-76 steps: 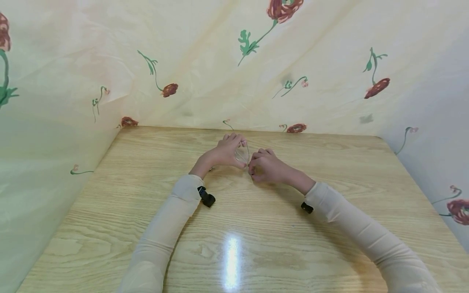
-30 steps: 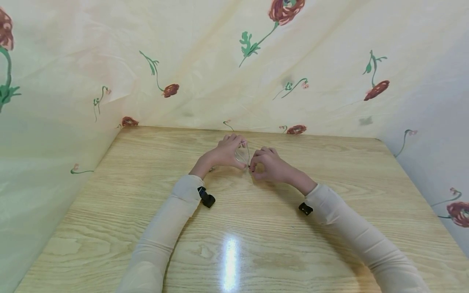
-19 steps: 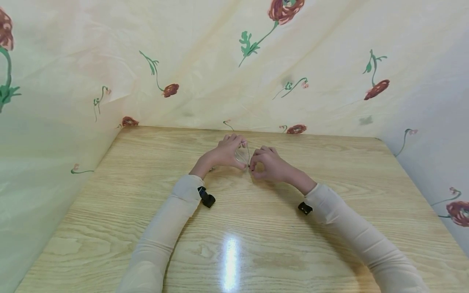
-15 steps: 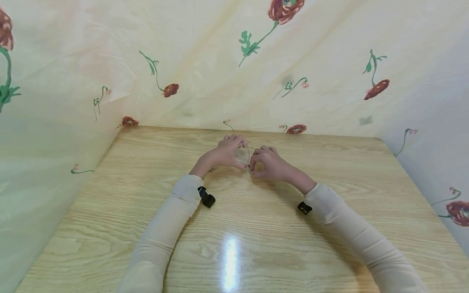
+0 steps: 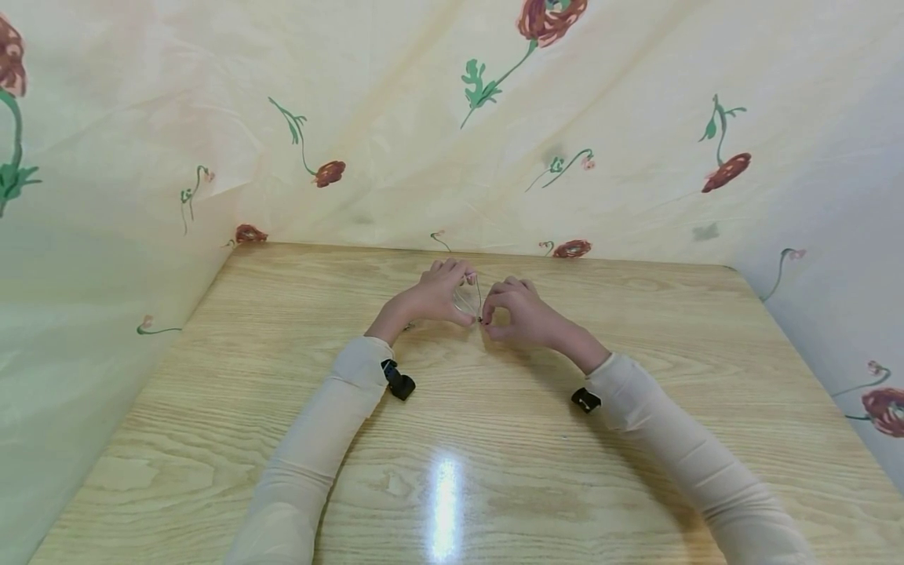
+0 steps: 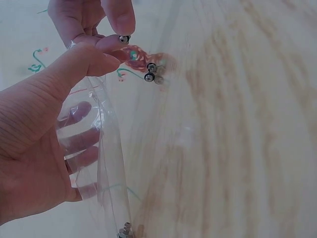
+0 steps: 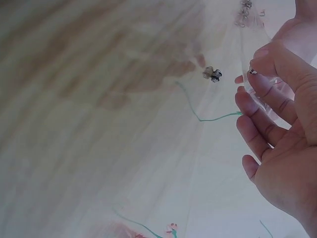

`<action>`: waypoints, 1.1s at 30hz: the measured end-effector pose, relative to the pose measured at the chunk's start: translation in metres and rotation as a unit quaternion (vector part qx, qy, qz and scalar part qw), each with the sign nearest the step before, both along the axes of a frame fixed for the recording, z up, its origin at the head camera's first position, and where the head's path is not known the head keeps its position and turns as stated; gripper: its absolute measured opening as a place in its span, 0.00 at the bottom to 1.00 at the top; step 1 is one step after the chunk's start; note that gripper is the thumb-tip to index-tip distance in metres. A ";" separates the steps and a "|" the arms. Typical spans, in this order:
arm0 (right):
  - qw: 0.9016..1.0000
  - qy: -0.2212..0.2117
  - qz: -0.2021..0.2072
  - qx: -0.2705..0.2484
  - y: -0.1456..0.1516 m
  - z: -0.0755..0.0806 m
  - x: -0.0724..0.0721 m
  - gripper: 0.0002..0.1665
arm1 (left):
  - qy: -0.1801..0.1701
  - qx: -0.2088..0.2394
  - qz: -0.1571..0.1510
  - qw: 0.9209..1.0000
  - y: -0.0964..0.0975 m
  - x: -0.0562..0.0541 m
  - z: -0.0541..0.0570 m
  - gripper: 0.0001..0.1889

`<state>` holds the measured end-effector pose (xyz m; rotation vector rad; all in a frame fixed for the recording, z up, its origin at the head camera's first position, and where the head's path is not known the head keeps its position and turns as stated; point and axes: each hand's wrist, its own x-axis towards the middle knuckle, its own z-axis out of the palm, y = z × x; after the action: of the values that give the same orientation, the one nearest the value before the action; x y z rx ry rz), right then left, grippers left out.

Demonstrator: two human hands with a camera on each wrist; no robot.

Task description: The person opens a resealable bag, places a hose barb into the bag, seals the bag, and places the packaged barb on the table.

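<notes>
My left hand (image 5: 436, 293) grips a clear plastic bag (image 6: 110, 158); in the left wrist view the thumb lies at its mouth and the fingers show through the film. Several small metal fittings (image 6: 125, 231) lie at the lower end of the bag. Facing it, my right hand (image 5: 521, 318) pinches one small metal fitting with a black ring (image 6: 124, 38) between thumb and index finger, right at the bag's mouth. The other right fingers are loosely curved in the right wrist view, close to the bag. Two more such fittings (image 7: 212, 74) lie on the table beside the hands.
A wood-grain table (image 5: 395, 471) extends under both arms, with a bright light reflection near its front. Pale sheeting with red flowers (image 5: 395, 118) hangs along the back and sides. Black straps (image 5: 399, 380) sit at the wrists.
The right hand's thumb and index finger have formed a wider ring, and the hand has tilted slightly. The left hand stays in place with the bag.
</notes>
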<state>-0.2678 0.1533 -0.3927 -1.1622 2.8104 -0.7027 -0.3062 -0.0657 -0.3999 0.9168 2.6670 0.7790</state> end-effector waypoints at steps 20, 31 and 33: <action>1.000 0.000 -0.023 -0.016 0.004 0.010 -0.002 0.06 | 0.002 0.002 0.004 1.000 -0.001 0.001 0.002 0.30; 0.999 0.012 -0.025 -0.027 0.003 0.011 -0.003 0.04 | 0.009 0.003 0.001 1.000 -0.001 0.000 0.000 0.29; 0.999 0.014 -0.025 -0.031 0.002 0.011 -0.004 0.04 | 0.007 0.004 0.002 1.000 -0.001 -0.001 0.000 0.29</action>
<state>-0.2714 0.1557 -0.3815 -1.1224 2.8689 -0.7884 -0.3069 -0.0667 -0.4004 0.9221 2.6812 0.7868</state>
